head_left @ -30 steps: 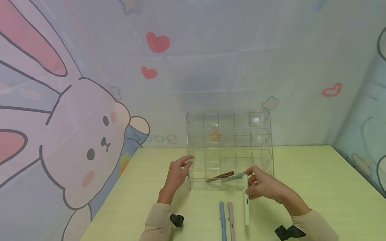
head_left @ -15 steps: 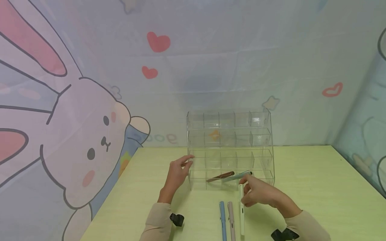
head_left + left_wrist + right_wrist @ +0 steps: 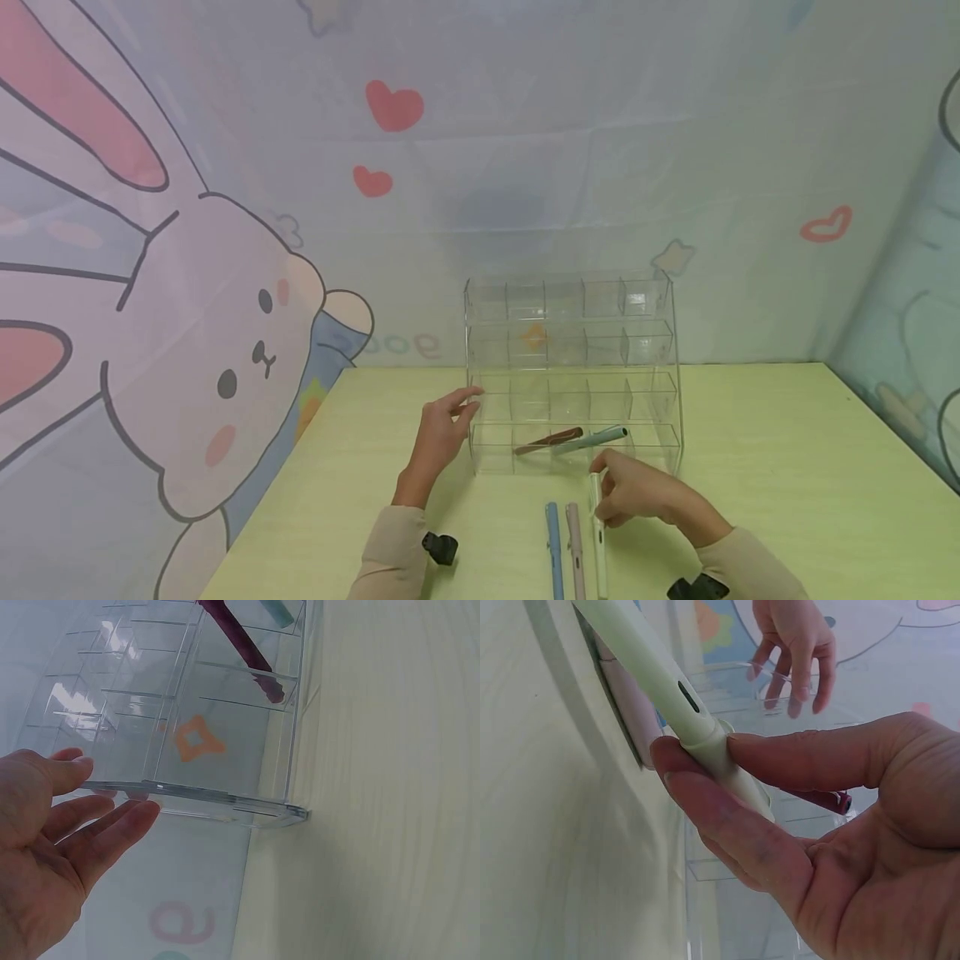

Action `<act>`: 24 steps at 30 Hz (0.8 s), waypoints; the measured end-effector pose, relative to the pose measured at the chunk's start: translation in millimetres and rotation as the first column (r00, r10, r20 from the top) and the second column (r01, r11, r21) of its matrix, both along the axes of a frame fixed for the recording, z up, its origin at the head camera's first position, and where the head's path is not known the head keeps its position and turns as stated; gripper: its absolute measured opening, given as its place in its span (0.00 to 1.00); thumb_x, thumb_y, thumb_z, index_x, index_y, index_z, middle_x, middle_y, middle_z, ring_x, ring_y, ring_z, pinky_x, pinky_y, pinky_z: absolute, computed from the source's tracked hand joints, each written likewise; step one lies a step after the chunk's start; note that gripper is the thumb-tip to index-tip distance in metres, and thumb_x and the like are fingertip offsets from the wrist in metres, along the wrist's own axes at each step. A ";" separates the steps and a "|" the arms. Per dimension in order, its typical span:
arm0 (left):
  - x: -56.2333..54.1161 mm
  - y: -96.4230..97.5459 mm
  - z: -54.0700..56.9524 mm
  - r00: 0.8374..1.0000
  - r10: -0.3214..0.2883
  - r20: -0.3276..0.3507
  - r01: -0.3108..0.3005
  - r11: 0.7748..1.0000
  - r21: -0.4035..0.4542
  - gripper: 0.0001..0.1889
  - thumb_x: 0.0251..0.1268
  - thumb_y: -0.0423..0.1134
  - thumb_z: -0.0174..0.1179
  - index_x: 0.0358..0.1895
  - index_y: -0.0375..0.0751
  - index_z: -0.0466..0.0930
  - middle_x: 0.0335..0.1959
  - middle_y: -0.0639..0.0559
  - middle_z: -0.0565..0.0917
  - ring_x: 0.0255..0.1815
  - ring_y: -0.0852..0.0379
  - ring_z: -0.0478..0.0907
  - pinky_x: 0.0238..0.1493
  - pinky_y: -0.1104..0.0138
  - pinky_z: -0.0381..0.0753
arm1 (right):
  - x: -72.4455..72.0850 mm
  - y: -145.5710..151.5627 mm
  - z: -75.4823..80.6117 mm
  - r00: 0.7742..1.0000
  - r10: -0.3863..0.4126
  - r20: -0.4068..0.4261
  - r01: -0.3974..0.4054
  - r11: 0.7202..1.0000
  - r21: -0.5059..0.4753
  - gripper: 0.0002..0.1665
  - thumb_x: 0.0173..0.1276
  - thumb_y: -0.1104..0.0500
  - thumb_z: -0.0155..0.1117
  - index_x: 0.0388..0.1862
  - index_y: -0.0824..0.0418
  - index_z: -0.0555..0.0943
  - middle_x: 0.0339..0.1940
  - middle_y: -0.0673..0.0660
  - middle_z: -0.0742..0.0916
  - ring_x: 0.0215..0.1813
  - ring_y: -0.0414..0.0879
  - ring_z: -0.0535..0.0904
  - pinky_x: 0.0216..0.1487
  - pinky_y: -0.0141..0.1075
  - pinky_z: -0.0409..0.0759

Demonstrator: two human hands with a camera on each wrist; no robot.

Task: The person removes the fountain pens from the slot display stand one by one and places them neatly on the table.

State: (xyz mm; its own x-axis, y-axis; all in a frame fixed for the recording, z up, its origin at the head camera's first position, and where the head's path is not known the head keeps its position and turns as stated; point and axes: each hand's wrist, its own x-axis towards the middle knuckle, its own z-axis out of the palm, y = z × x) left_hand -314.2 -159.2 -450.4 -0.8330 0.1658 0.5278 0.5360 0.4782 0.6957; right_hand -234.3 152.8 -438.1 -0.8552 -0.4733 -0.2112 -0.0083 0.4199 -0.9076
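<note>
My right hand (image 3: pixel 633 490) pinches a pale green pen (image 3: pixel 656 671) between thumb and fingers, just above the table beside two other pens. Those are a blue pen (image 3: pixel 553 542) and a pinkish-beige pen (image 3: pixel 575 546), lying side by side. Behind them stands a clear tiered organizer (image 3: pixel 568 406) split into small compartments. A dark red-brown pen (image 3: pixel 240 645) and a grey-green pen (image 3: pixel 592 439) lean slantwise in its lowest row. At the organizer's left side, my left hand (image 3: pixel 45 840) grips the side panel, thumb on one face and fingers on the other.
A pale yellow table (image 3: pixel 772 467) carries everything. Close behind the organizer hangs a printed cloth backdrop (image 3: pixel 570 167) with a rabbit and hearts. Black wrist cameras (image 3: pixel 440 547) sit on both forearms.
The right hand has come down and left with the pale green pen, from the organizer's bottom row toward the two lying pens. The left hand has stayed in place.
</note>
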 end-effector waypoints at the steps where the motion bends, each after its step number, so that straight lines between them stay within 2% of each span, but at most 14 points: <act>1: -0.3 0.0 0.0 1.000 0.000 -0.001 0.000 1.000 0.000 0.13 0.74 0.34 0.59 0.57 0.43 0.84 0.48 0.34 0.86 0.24 0.42 0.85 0.12 0.73 0.63 | 0.0 -0.8 -0.8 1.000 0.000 0.003 0.000 1.000 0.005 0.37 0.59 0.76 0.67 0.64 0.79 0.61 0.39 0.67 0.78 0.35 0.55 0.84 0.40 0.47 0.84; 9: -0.1 0.8 0.9 0.999 0.029 0.033 -0.029 0.999 -0.013 0.13 0.74 0.34 0.59 0.58 0.45 0.84 0.48 0.37 0.86 0.23 0.46 0.85 0.12 0.73 0.60 | 0.2 -7.6 -10.7 1.000 -0.021 -0.002 0.022 1.000 0.016 0.36 0.55 0.78 0.67 0.60 0.81 0.63 0.39 0.68 0.79 0.32 0.57 0.85 0.37 0.47 0.85; 16: 0.4 1.1 1.3 0.999 0.036 0.029 -0.035 0.999 -0.014 0.13 0.74 0.34 0.59 0.57 0.45 0.84 0.47 0.39 0.87 0.23 0.46 0.84 0.13 0.73 0.61 | 1.4 -9.4 -13.8 0.999 -0.027 -0.028 0.029 0.998 0.059 0.33 0.55 0.77 0.68 0.58 0.81 0.65 0.35 0.65 0.79 0.28 0.56 0.84 0.31 0.46 0.84; 24: 0.8 1.1 1.0 0.999 0.033 0.032 -0.033 0.999 -0.020 0.13 0.74 0.34 0.59 0.58 0.45 0.84 0.48 0.37 0.86 0.22 0.50 0.84 0.13 0.73 0.61 | 2.5 -13.9 -18.8 0.998 -0.057 -0.007 0.057 0.996 0.072 0.28 0.53 0.78 0.67 0.52 0.78 0.67 0.36 0.67 0.80 0.27 0.55 0.84 0.29 0.45 0.84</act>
State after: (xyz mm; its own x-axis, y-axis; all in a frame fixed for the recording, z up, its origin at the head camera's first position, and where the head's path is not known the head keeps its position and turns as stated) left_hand -313.3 -158.1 -449.5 -0.8548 0.1478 0.4975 0.4971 0.5085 0.7031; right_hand -231.8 138.9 -456.9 -0.8814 -0.4075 -0.2390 0.0135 0.4839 -0.8750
